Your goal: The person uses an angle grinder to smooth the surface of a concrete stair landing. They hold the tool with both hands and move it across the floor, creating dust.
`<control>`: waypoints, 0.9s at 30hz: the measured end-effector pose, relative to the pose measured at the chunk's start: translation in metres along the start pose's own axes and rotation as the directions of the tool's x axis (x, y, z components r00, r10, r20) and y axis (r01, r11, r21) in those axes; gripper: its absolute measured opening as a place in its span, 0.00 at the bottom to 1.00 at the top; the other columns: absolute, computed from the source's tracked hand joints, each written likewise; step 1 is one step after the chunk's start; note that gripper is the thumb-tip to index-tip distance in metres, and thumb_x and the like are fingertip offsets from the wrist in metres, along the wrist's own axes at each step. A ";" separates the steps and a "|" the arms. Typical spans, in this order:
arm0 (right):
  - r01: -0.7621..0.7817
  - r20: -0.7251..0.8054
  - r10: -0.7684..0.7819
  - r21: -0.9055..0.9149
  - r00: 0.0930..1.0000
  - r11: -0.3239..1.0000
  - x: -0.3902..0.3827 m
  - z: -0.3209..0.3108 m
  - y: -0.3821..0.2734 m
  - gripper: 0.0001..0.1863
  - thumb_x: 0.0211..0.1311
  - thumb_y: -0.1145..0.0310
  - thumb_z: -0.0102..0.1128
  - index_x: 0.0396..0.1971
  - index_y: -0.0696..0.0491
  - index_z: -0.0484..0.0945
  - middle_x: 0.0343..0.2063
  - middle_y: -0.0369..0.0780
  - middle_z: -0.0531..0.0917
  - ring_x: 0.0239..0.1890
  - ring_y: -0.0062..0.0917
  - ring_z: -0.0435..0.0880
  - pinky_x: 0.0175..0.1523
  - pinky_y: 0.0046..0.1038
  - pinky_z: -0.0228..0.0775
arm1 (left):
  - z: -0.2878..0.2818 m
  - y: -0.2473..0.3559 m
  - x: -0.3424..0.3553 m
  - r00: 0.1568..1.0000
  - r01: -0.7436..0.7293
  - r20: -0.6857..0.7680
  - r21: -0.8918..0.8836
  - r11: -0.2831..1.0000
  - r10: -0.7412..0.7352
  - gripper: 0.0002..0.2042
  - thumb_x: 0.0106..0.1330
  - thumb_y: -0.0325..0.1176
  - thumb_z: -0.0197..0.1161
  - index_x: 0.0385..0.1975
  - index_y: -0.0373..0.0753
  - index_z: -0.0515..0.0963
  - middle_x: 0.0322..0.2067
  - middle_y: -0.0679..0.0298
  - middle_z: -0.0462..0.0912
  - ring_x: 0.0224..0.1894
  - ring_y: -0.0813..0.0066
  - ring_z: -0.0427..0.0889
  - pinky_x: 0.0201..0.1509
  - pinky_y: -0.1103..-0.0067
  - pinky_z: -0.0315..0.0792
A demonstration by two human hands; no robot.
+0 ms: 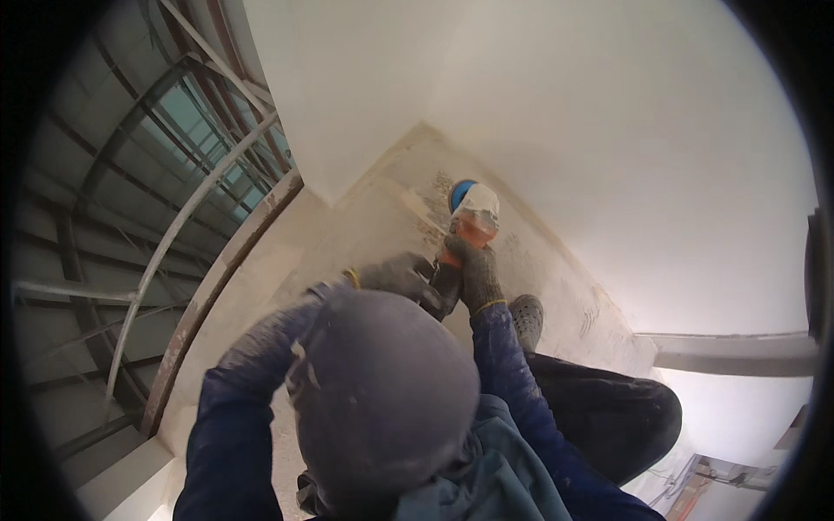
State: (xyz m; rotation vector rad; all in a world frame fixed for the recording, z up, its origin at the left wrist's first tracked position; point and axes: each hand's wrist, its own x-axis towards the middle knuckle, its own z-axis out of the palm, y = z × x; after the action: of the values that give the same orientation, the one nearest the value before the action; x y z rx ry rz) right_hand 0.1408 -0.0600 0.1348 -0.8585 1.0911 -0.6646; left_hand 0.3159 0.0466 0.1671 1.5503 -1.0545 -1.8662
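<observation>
An orange angle grinder (pixel 473 230) with a pale cover and a blue disc (pixel 461 193) rests against the scuffed, dusty floor (pixel 391 200) near a corner. My right hand (pixel 479 276), in a dark grey knit glove with a yellow cuff edge, is closed round the grinder's body. At the tool's black rear part, my left hand (pixel 395 276), in a matching glove, is closed on it. Its outline is smeared by motion, and some of its fingers are hidden. Dusty blue sleeves cover both arms, and a grey cap (pixel 382 391) blocks the lower middle of the view.
White walls (pixel 625 156) meet the floor at the corner ahead. On the left runs a floor edge (pixel 226 291), with curved metal railing (pixel 161 252) and roof framing beyond it. A bent, dark-trousered knee (pixel 608 408) and a grey perforated shoe (pixel 526 319) are at the right.
</observation>
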 end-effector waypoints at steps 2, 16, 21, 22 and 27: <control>0.016 -0.004 -0.016 0.014 1.000 1.000 -0.008 0.002 -0.015 0.18 0.59 0.67 0.73 0.46 0.59 0.81 0.32 0.43 0.85 0.30 0.33 0.87 0.35 0.35 0.84 | -0.028 0.036 -0.038 0.998 -0.046 -0.044 0.098 0.994 0.050 0.30 0.62 0.36 0.77 0.62 0.29 0.74 0.43 0.55 0.86 0.39 0.70 0.88 0.39 0.77 0.82; -0.091 0.036 0.087 0.149 0.996 0.985 0.028 -0.011 0.016 0.14 0.57 0.68 0.74 0.41 0.58 0.84 0.32 0.41 0.85 0.30 0.32 0.88 0.34 0.36 0.83 | -0.048 0.131 -0.028 0.998 0.004 -0.024 0.943 0.332 0.054 0.11 0.73 0.40 0.64 0.52 0.57 0.87 0.20 0.67 0.79 0.21 0.73 0.80 0.30 0.75 0.82; -0.100 0.016 0.099 0.135 0.995 0.986 0.049 -0.016 0.054 0.17 0.56 0.67 0.74 0.45 0.57 0.84 0.32 0.41 0.86 0.30 0.32 0.87 0.33 0.35 0.83 | 0.010 -0.046 0.071 0.995 0.104 -0.001 -0.052 0.993 -0.104 0.15 0.68 0.46 0.68 0.40 0.38 0.84 0.30 0.60 0.88 0.27 0.69 0.86 0.32 0.75 0.79; -0.113 0.013 0.112 0.132 0.994 0.985 0.054 -0.013 0.058 0.18 0.56 0.67 0.74 0.45 0.57 0.84 0.32 0.41 0.86 0.30 0.32 0.87 0.33 0.34 0.83 | 0.020 -0.068 0.080 0.999 0.049 0.015 -0.217 0.975 -0.047 0.15 0.69 0.45 0.67 0.37 0.38 0.84 0.28 0.61 0.87 0.26 0.70 0.85 0.31 0.76 0.78; -0.182 -0.025 0.180 -0.138 0.983 0.974 0.069 -0.006 0.060 0.21 0.55 0.66 0.76 0.48 0.56 0.82 0.35 0.41 0.85 0.30 0.30 0.87 0.33 0.34 0.83 | 0.044 -0.101 0.109 0.997 -0.018 -0.077 -0.574 0.818 -0.032 0.11 0.67 0.41 0.66 0.30 0.39 0.84 0.21 0.63 0.83 0.20 0.72 0.81 0.26 0.77 0.73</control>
State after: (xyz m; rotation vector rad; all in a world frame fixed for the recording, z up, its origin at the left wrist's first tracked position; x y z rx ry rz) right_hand 0.1606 -0.0862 0.0492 -0.8631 1.2215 -0.4458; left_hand 0.2587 0.0315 0.0243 1.2462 -0.3760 -1.8692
